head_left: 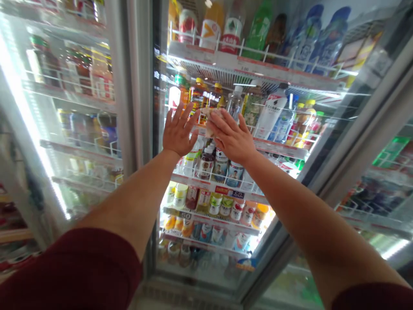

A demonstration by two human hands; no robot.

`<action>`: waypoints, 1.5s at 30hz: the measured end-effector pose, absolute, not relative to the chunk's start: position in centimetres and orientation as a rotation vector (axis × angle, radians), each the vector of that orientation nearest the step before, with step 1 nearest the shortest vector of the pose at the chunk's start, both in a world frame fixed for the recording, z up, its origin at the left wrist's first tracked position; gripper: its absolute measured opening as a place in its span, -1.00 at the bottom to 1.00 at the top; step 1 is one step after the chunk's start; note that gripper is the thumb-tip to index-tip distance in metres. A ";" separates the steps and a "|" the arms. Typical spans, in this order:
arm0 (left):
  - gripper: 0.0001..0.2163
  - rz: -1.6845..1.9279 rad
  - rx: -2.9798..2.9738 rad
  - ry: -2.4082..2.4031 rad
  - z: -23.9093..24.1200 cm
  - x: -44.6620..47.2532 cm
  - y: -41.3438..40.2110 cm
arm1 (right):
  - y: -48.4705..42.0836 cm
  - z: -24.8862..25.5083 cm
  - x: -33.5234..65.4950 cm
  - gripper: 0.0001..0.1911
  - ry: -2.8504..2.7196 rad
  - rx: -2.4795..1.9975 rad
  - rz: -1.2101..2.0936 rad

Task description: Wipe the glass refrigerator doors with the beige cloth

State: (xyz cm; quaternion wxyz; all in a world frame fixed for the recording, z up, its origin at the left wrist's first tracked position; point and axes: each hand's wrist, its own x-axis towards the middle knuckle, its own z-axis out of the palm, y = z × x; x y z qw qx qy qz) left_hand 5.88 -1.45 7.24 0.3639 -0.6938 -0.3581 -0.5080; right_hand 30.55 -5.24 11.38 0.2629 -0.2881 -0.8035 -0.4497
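Observation:
Both arms reach forward to the glass door of a lit drinks fridge. My left hand has its fingers spread and its palm toward the glass; nothing is in it. Beside it on the right, my right hand holds a crumpled pale cloth against the door under its fingers. Part of that cloth is hidden by the hand. Whether the left palm touches the glass or hovers just off it, I cannot tell.
Behind the glass, wire-fronted shelves hold many bottles, among them a green bottle. Grey metal door frames run along both sides. A left fridge section and a right one hold more drinks. A small sticker is low on the door.

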 end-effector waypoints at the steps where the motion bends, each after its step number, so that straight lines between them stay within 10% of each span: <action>1: -0.43 -1.312 -1.791 -0.928 7.2 5.9 -1.5 | -5.2 11.9 30.6 -0.34 -2.153 -0.795 -1.212; 45: -0.42 -1.316 -1.811 -0.917 7.1 5.6 -1.0 | -4.5 16.1 34.1 -0.30 -1.612 -1.005 -1.007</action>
